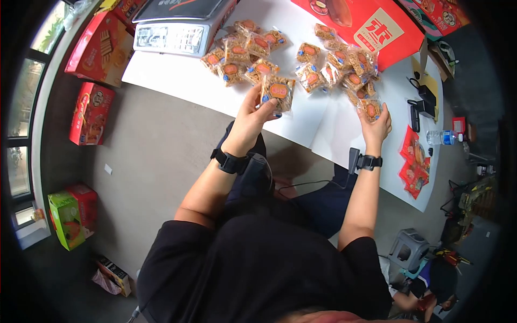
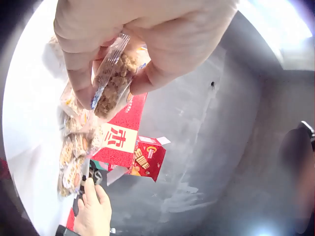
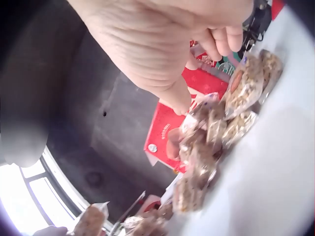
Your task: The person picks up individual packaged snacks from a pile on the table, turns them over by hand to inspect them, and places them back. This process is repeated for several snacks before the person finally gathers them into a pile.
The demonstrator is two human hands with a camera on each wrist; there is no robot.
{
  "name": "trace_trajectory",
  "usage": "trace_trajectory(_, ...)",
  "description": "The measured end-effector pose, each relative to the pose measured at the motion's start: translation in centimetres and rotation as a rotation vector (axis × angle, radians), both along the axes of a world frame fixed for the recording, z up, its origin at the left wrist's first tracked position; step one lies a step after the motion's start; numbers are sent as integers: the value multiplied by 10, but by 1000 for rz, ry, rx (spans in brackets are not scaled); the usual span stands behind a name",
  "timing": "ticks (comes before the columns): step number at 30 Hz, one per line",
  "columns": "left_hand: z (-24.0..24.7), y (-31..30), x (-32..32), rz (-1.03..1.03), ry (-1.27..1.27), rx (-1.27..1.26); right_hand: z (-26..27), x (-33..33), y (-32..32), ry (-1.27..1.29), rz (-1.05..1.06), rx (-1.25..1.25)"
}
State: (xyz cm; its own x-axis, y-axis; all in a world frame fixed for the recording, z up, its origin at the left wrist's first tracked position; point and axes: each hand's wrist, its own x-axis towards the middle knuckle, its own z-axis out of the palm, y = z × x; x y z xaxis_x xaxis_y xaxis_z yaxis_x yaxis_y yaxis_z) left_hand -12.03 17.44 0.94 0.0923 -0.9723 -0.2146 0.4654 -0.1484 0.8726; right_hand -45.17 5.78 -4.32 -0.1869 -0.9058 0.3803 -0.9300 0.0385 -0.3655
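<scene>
Beyond the left hand and to its left stands a scale [image 1: 169, 43], with a loose pile [image 1: 237, 52] of wrapped snacks between them.

The left hand [image 1: 249, 118] pinches one packet [image 1: 280, 92] between thumb and fingers, raised at the near edge of that pile. The head view shows the packet's face turned up, its orange oval label lying roughly crosswise. The left wrist view instead shows the packet edge-on, with a crimped seam; its long axis slants from the palm out past the fingertips.

Farther right is a second pile [image 1: 336, 70], with a red box [image 1: 371, 29] beyond it. At its near end is the right hand [image 1: 376, 128], thumb and fingers spread apart, as the right wrist view shows clearly; whether it touches the nearest snack cannot be told.

Right of that hand, the head view alone shows a bottle [image 1: 447, 138].
</scene>
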Motion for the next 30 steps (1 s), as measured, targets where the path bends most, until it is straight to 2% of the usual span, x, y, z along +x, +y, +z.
trace_trajectory(1, 2, -6, 3, 43, -65, -7, 1, 1, -4, 22, -88, 138)
trace_trajectory(4, 1, -28, 17, 108, -198, -58, 4, 8, -11, 33, -92, 285)
trace_trajectory(6, 2, -45, 29, 197, -270, -174, 0, 10, -14, 18, -106, 272)
trace_trajectory(10, 13, -79, 62, 269, -341, -192, 4, 14, -3, -9, -183, 188)
trace_trajectory(12, 3, -101, 80, 352, -387, -256, 7, 14, 10, -69, -89, -14)
trace_trajectory(14, -2, -118, 92, 382, -435, -202, 18, 28, 27, -148, -57, -58)
trace_trajectory(16, -9, -134, 100, 404, -455, -188, 27, 47, 44, -380, 154, -220)
trace_trajectory(18, -22, -145, 111, 428, -470, -173, 39, 66, 62, -508, 220, -167)
trace_trajectory(21, -24, -150, 119, 405, -760, 8, 50, 86, 79, -629, 306, -148)
trace_trajectory(22, -29, -151, 123, 389, -772, 2, 57, 92, 85, -714, 325, -120)
trace_trajectory(24, -46, -152, 136, 416, -1132, -52, 63, 98, 92, -697, 347, -112)
trace_trajectory(25, -34, -142, 122, 488, -1172, -106, 67, 101, 95, -708, 329, -119)
trace_trajectory(26, -21, -131, 110, 471, -1181, -118, 70, 103, 98, -697, 368, -131)
trace_trajectory(28, 9, -103, 81, 351, -1227, -439, 74, 107, 103, -689, 390, -147)
trace_trajectory(30, 36, -63, 27, 92, -619, -401, 78, 114, 108, -651, 464, -171)
